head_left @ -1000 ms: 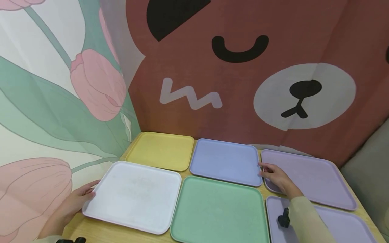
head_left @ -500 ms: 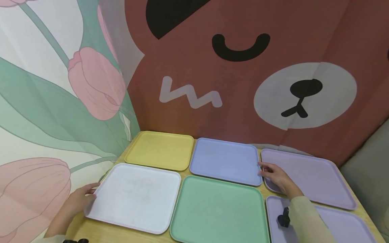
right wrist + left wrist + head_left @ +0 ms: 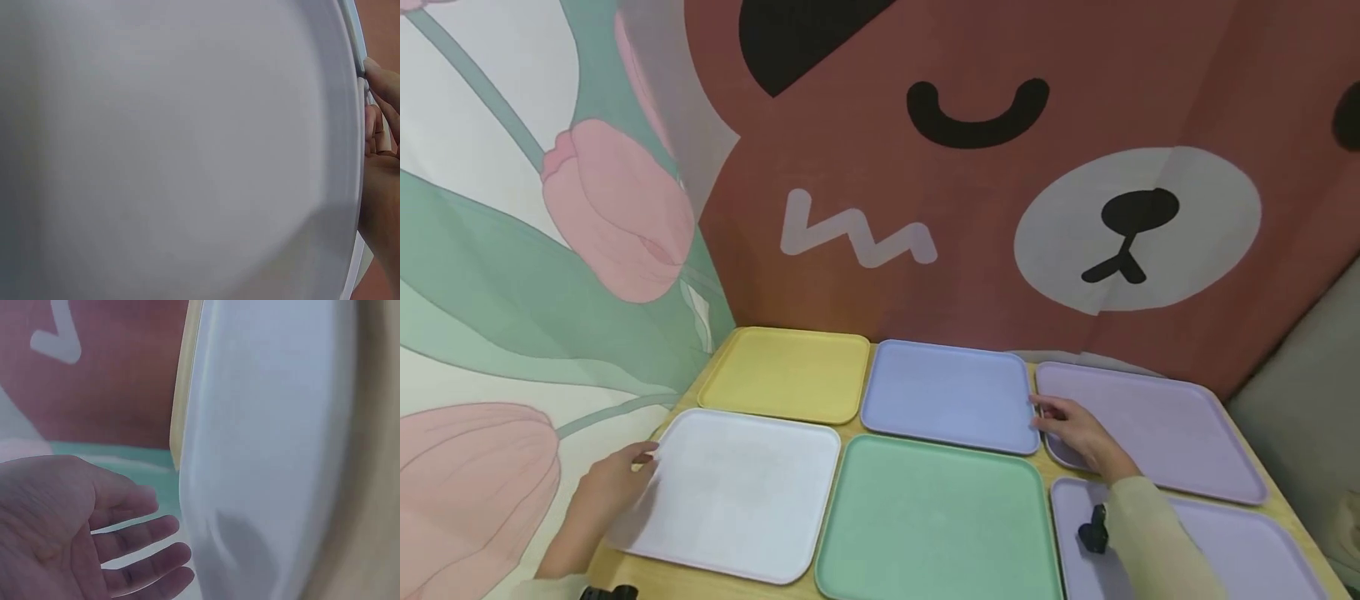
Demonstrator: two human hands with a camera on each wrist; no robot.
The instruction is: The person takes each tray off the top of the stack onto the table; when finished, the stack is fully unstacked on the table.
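In the head view, a white tray [image 3: 737, 500] lies at the front left. My left hand [image 3: 613, 483] is at its left rim, fingertips right by the edge. The left wrist view shows this hand [image 3: 62, 531] with loosely bent fingers beside the rim, gripping nothing. My right hand [image 3: 1078, 433] reaches over a lilac tray [image 3: 1157, 425] and touches the right rim of a blue tray [image 3: 951, 396] with thumb and forefinger, set apart along the edge. In the right wrist view, that hand [image 3: 384, 144] is partly hidden behind a pale tray's rim [image 3: 350, 125].
A yellow tray [image 3: 786, 371] lies at the back left, a green tray [image 3: 936, 517] at the front middle, a second lilac tray [image 3: 1232, 542] at the front right. The trays lie close together on a wooden table [image 3: 692, 575]. A bear-print cloth [image 3: 850, 125] stands right behind.
My left hand has slid right and upward along the white tray's left rim, and its grip has loosened. My right hand stays at the blue tray's rim. The head view has turned slightly right.
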